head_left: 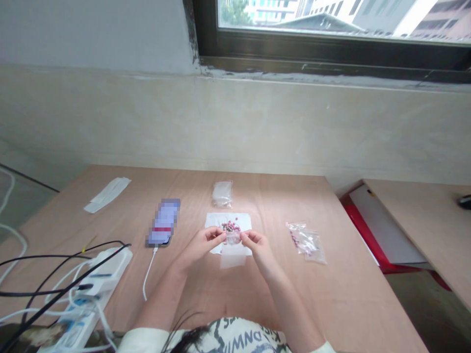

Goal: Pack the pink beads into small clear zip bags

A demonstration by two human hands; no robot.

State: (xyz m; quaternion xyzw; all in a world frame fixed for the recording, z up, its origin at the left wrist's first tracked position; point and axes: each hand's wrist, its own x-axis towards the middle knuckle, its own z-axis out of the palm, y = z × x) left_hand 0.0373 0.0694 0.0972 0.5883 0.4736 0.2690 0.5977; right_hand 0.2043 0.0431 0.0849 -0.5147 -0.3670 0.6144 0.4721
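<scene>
1. Wooden table [360,294] against a wall.
2. White power strip [105,274], at the table's left, crowded with cables.
3. Left hand [206,242] and right hand [259,245], mid-table; each grip is pinched closed on opposite sides of some clear plastic [232,239].
4. White sheet [213,220] beneath that plastic.
5. Tiny pink pieces [231,226], clustered just beyond the plastic.

Two hands [205,241], one white sheet [213,219], pink beads [231,226] too small to count.
From the sheet: one phone [164,221], nine o'clock; at least two clear bags [222,194], twelve and three.
</scene>
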